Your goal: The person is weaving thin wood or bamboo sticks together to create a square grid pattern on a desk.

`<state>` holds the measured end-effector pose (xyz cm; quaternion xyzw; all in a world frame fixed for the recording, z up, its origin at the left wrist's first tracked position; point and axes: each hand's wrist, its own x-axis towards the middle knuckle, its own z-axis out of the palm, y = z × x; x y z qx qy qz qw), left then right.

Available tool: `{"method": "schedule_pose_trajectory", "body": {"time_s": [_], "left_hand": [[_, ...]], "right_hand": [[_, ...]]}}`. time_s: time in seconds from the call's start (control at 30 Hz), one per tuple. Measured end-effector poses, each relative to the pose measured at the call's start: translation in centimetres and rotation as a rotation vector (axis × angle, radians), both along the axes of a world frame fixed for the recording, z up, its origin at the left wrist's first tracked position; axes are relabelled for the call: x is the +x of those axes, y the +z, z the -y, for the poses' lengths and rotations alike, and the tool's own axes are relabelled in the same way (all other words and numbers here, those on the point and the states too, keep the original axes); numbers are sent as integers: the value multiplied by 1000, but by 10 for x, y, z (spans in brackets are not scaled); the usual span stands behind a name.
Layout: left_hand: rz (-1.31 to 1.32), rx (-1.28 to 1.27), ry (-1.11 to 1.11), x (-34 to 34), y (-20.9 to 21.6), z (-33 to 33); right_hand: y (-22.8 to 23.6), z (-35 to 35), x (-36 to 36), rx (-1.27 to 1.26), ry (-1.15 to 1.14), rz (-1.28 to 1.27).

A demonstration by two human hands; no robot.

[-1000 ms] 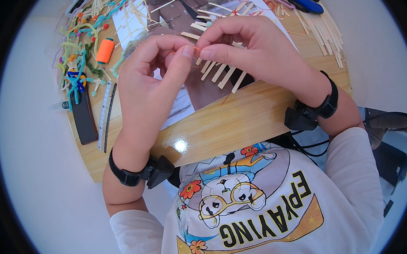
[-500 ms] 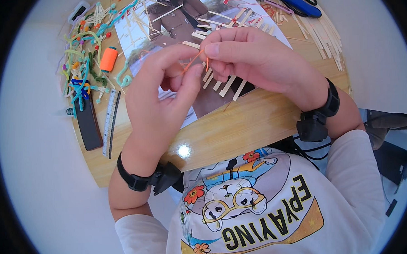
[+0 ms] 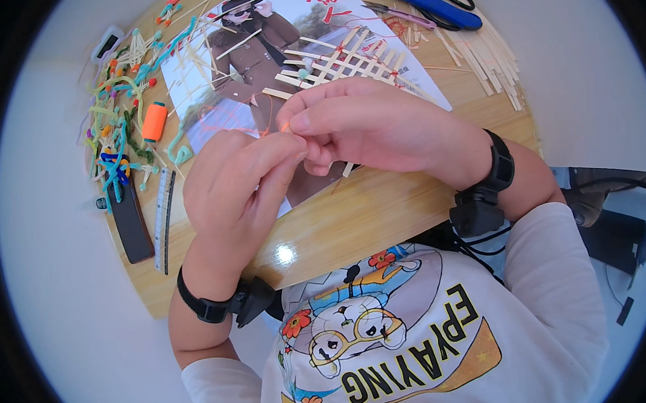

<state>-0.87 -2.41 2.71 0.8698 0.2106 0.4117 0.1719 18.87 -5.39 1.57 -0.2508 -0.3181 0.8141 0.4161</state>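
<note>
A thin orange thread [image 3: 285,127] shows at the fingertips of both hands, which meet over the lower part of a printed poster [image 3: 196,106]. My left hand [image 3: 239,187] is closed in a pinch, its fingers bent toward the right hand. My right hand [image 3: 377,123] pinches the thread between thumb and forefinger, with the other fingers curled beneath. Just beyond the right hand lies a woven lattice of pale wooden strips [image 3: 349,60], tied in places with red-orange thread. The right hand hides its near part. The exact loop or knot at the fingertips is too small to tell.
On the left are an orange thread spool [image 3: 154,122], tangled coloured pipe cleaners [image 3: 121,120], a dark phone-like slab [image 3: 131,224] and a clear ruler [image 3: 164,223]. Blue-handled pliers [image 3: 437,5], a pink slim tool [image 3: 405,16] and loose wooden strips [image 3: 493,64] lie at the far right.
My hands have drawn together and lower, and the thread stretched between them is now mostly hidden at the fingertips. The view has shifted, uncovering more of the lattice.
</note>
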Motion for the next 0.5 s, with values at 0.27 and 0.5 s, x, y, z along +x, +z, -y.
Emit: {"method": "schedule_pose_trajectory", "body": {"time_s": [0.27, 0.5], "left_hand": [[17, -97, -71, -1, -2, -4], [221, -536, -81, -2, -6, 3]], "right_hand": [[-2, -6, 0, 111, 14, 20], [2, -2, 0, 204, -67, 59]]}}
